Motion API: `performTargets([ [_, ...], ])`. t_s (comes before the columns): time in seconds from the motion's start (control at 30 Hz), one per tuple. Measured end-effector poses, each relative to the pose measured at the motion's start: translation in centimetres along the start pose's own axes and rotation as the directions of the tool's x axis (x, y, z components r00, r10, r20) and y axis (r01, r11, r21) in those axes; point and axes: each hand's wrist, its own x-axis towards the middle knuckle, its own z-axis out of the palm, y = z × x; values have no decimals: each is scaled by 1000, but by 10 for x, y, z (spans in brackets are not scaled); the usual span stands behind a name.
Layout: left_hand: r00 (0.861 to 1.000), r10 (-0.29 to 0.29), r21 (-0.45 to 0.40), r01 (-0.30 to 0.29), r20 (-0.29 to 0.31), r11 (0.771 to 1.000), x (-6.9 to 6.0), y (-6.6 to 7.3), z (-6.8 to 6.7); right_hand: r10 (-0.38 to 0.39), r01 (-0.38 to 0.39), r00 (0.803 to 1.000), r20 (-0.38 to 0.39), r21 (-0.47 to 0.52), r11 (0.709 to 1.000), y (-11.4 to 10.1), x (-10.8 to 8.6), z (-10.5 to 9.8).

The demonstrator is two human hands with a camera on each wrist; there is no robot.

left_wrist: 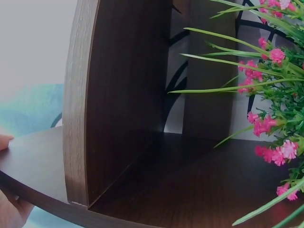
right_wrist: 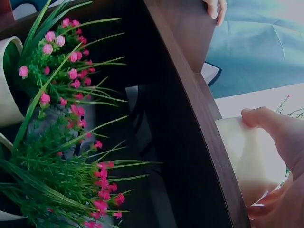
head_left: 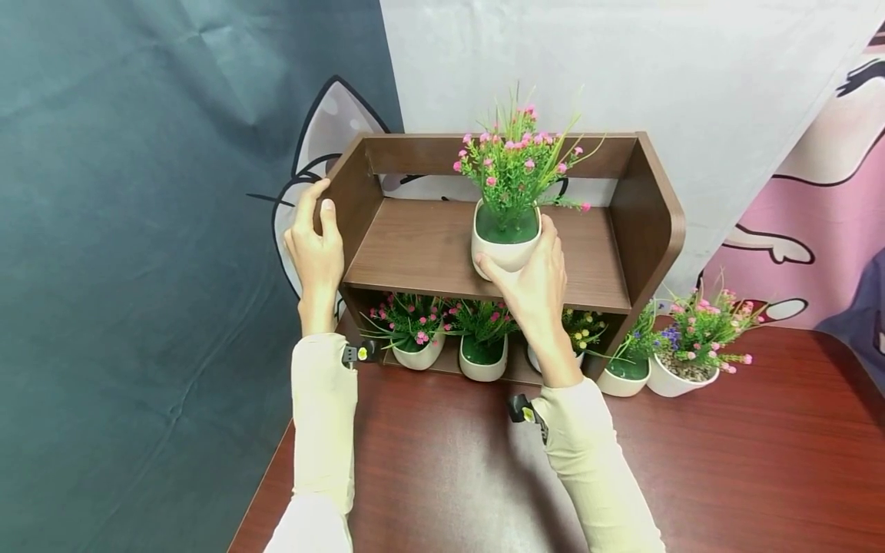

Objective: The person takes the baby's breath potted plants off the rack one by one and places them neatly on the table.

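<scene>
Sleeves (head_left: 323,438) nearest, toward 6 o'clock. Right hand (head_left: 538,290), 12 o'clock: fingers pinch white pot (head_left: 510,254) over upper shelf (head_left: 429,238); base contact unclear. Left hand (head_left: 317,250), 11 o'clock: fingers straddle, pinch side panel (head_left: 358,203). Keep pot upright; seat base flat.

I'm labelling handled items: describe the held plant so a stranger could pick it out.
Find the brown two-tier shelf, then its upper level. There the right grip holds the pink-flowered plant in a white pot. The other potted plants sit lower, in the bottom tier or beside the shelf; this alone is up top and held.
</scene>
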Motion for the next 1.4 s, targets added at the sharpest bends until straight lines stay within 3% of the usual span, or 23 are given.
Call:
performTargets([
  [0.37,1000,-15,16,15,-1,1000,-2,-1,0,13,-12,1000,-5,70,997,4,-11,-18],
  [0.7,1000,-22,19,22,12,1000,-2,2,3,13,-9,999,-35,120,993,5,-33,-38],
  [0.97,1000,-30,13,30,6,999,-3,2,3,5,-8,1000,17,176,984,0,-51,-55],
  [1.4,1000,-24,37,24,13,999,-1,2,0,-42,32,998,51,185,982,11,-78,-74],
])
